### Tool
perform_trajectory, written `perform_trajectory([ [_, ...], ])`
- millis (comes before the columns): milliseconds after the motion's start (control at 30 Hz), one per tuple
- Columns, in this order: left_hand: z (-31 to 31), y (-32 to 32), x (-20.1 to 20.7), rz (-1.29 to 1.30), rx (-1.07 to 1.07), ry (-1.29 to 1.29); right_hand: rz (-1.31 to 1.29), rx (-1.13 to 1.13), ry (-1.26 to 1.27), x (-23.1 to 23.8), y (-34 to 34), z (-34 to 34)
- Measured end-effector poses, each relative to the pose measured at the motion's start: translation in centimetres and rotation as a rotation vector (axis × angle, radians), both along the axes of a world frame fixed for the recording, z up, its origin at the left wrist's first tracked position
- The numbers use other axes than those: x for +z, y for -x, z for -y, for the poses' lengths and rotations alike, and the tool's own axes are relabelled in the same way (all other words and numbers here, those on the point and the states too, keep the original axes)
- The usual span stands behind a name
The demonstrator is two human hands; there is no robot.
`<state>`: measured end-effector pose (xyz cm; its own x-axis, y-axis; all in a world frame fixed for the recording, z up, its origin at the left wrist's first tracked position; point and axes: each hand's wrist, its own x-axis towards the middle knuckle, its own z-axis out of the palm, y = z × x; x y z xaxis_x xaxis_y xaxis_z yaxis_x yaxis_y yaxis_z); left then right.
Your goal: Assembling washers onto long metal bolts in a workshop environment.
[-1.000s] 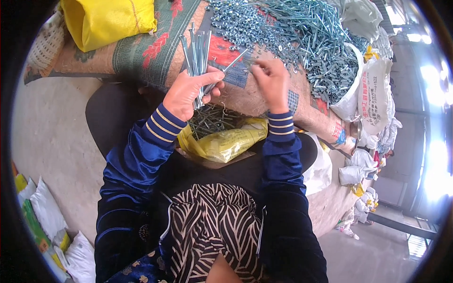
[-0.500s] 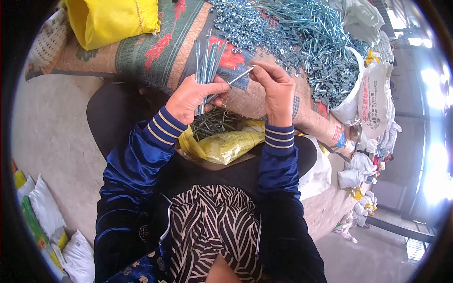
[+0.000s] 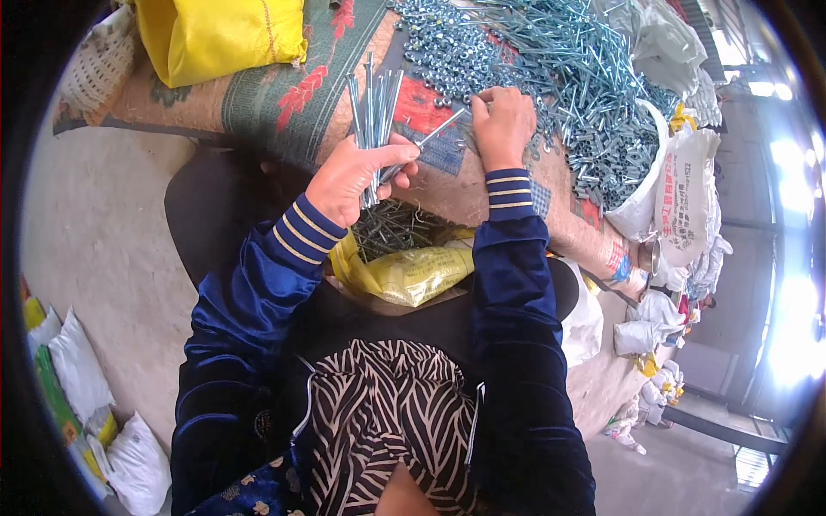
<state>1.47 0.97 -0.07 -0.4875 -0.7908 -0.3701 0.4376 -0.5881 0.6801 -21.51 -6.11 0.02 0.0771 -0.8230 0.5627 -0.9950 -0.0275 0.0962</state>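
A bundle of long, thin metal bolts stands nearly upright in my left hand, whose fingers are closed around it. One more bolt slants out to the right from between its thumb and fingers. My right hand is at the near edge of a heap of small nuts, with its fingers bent down. Those fingertips are partly hidden, and I cannot make out what they pinch. Loose washers lie to the right of this hand.
Long bolts and short metal sleeves are heaped at the far right, beside a white woven sack. A yellow sack sits far left on the patterned cloth. Below my hands lies a yellow bag near more bolts.
My right hand has left the slanting bolt and moved forward to the heap's edge. My left hand still holds the bundle and that bolt, nearly in place.
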Motion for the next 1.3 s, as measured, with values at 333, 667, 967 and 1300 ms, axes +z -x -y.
perform_trajectory([
  [333, -0.3, 0.3, 0.0, 0.055, -0.092, 0.011, 1.590, 0.375, -0.429, 3.4, 0.3, -4.5],
  [667, -0.8, 0.7, -0.4, 0.044, -0.179, 0.089, 1.607, 0.373, -0.662, 3.3, -1.4, -8.7],
  [967, -0.7, 0.7, -0.9, 0.170, 0.002, 0.202, 1.811, 0.304, -0.567, 3.7, -0.8, -9.4],
  [1300, -1.1, 0.6, -0.5, 0.091, -0.234, 0.112, 1.488, 0.371, -0.519, 4.1, -1.5, -9.7],
])
